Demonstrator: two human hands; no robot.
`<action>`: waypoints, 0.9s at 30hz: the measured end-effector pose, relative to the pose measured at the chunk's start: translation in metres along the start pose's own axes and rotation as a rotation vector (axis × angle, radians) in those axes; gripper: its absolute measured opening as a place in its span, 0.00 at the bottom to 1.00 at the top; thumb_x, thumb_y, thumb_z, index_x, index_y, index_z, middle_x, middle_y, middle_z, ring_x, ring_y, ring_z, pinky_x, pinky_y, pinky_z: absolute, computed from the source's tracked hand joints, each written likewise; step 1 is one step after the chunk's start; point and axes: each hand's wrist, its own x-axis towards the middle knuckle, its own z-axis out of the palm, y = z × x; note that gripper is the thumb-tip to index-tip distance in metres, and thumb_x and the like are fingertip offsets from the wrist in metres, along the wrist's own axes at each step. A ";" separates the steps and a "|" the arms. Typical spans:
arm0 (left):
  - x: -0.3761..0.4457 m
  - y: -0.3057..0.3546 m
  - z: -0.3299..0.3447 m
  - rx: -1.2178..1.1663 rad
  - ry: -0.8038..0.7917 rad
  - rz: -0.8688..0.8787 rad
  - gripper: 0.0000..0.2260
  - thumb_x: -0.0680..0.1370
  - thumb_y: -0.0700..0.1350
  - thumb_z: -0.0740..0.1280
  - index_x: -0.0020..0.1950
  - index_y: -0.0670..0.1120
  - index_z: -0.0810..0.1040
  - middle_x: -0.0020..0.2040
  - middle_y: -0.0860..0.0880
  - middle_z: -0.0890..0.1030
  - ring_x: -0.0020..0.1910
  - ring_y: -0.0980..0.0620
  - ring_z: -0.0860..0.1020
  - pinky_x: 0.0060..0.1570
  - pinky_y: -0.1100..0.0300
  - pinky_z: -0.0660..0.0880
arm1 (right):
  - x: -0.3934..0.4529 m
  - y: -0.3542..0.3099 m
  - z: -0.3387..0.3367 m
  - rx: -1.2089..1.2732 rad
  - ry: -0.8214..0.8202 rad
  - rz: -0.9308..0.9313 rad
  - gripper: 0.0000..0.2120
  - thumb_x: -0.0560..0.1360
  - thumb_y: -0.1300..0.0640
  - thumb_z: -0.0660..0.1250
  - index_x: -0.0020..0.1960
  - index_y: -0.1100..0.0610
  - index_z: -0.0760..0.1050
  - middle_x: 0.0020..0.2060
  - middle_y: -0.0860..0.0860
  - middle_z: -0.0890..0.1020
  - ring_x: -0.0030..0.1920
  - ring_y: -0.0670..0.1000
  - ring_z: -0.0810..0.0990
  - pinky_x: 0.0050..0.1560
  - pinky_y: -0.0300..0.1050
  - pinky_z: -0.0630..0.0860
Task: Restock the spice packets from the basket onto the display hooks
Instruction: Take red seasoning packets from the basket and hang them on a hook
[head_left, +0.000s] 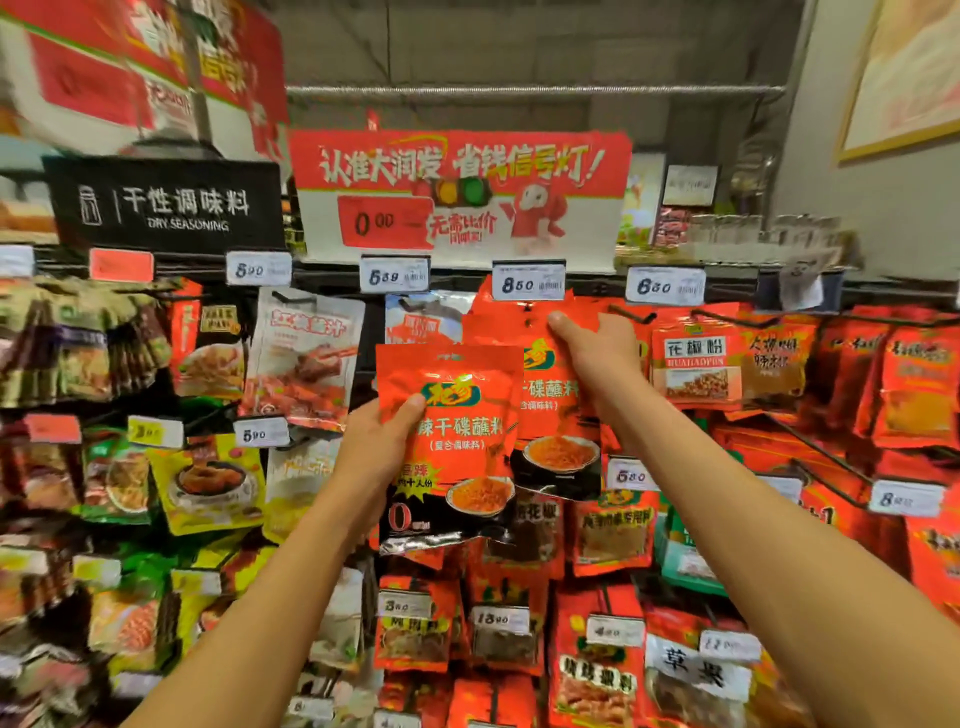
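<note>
The left hand (374, 441) grips a red spice packet (452, 441) by its left edge, thumb across the front, near frame centre. At one o'clock from it, the right hand (597, 348) pinches the top of a second red packet (550, 395) among those hanging just under the 8.50 price tag (527, 283). Behind, at twelve o'clock, stands a red promotional sign (460, 192).

Supermarket aisle under dim indoor light, with a grey wall (878, 197) at right, a framed poster (904, 67), a black "DRY SEASONING" sign (166, 205), and a red promotional banner (460, 192).
</note>
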 end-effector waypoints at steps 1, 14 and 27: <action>0.003 0.001 0.002 0.016 -0.009 -0.002 0.06 0.80 0.47 0.69 0.46 0.49 0.84 0.42 0.48 0.88 0.39 0.49 0.86 0.34 0.58 0.80 | 0.006 -0.002 0.004 -0.012 0.018 0.006 0.11 0.73 0.47 0.74 0.44 0.55 0.83 0.40 0.49 0.87 0.42 0.54 0.87 0.50 0.57 0.84; 0.023 0.000 0.028 -0.024 -0.010 -0.063 0.06 0.79 0.46 0.70 0.45 0.47 0.84 0.39 0.47 0.87 0.35 0.48 0.86 0.30 0.59 0.79 | 0.043 0.004 0.019 -0.261 0.143 0.014 0.13 0.74 0.48 0.73 0.38 0.57 0.78 0.37 0.50 0.82 0.39 0.54 0.80 0.33 0.44 0.69; 0.042 0.013 0.072 -0.117 -0.062 -0.121 0.11 0.80 0.52 0.70 0.55 0.47 0.81 0.42 0.49 0.88 0.40 0.49 0.87 0.33 0.59 0.81 | 0.031 0.031 -0.003 -0.107 -0.042 -0.077 0.18 0.77 0.37 0.68 0.59 0.47 0.72 0.49 0.37 0.78 0.48 0.37 0.77 0.46 0.38 0.72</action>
